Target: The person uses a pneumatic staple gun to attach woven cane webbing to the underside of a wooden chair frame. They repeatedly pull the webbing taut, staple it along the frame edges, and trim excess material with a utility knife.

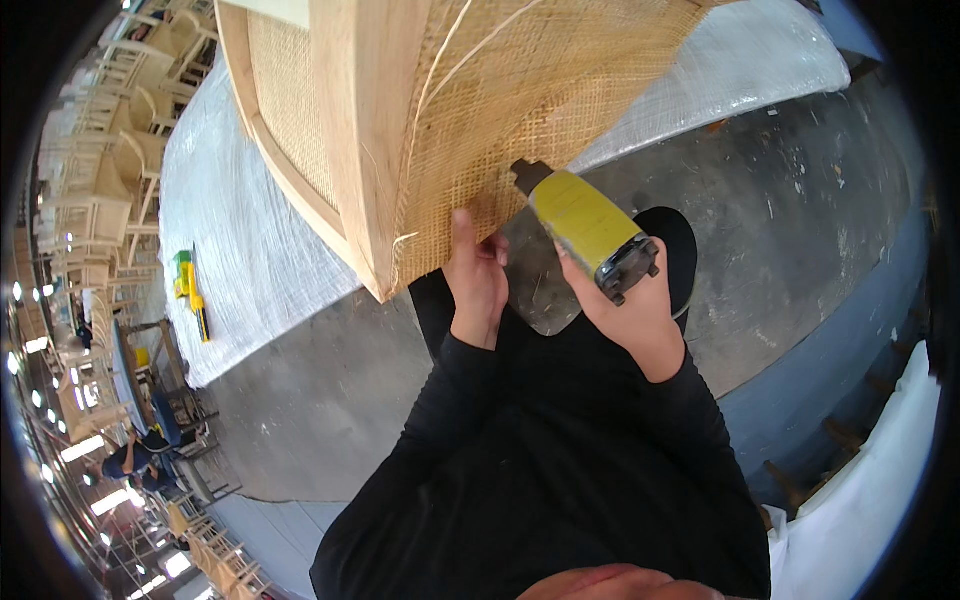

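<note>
While wood frame [348, 120] stands left, w/ woven cane [480, 110] just right of it, your L hand [477, 282] at cane's near edge, fingers part-curled, can't tell if gripping; R hand [637, 312], farther right, wrapped round yellow-black tool [585, 218], nose toward cane.

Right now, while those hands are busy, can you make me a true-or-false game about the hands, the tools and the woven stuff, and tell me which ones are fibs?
1. The left hand holds the big yellow tool. False: the right hand holds it.
2. The left hand is by the lower edge of the woven sheet. True.
3. The wooden frame is bright red. False: it is pale wood.
4. The person's sleeves are black. True.
5. The small yellow-and-black tool lies on the floor. False: it lies on the shiny wrapping at the left.
</note>
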Tool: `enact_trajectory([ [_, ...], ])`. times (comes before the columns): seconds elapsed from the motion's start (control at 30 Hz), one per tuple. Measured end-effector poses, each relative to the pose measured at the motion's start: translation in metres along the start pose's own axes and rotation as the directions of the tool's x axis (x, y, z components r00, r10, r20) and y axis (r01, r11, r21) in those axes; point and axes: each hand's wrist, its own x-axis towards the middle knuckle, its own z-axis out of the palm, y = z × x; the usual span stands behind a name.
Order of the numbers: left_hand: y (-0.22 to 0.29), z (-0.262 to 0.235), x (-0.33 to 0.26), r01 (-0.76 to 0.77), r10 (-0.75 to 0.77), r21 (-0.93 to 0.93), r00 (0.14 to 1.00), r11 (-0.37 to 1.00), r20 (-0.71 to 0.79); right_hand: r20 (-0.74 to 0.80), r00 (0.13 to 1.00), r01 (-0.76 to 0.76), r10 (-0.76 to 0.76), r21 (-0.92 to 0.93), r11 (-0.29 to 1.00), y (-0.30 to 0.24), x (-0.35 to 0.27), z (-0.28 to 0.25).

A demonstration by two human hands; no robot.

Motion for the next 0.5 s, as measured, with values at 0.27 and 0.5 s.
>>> enact_trajectory([
  [0.27,0.001,-0.015,0.002,-0.08,0.085,0.433,0.996,0.898,0.008,0.025,0.999,-0.022,0.022,-0.015,1.0,-0.006,0.002,0.008],
  [0.5,-0.004,-0.018,0.006,-0.136,0.114,0.412,0.99,0.901,0.077,0.035,0.994,-0.104,0.1,0.107,0.989,-0.011,0.012,0.017],
])
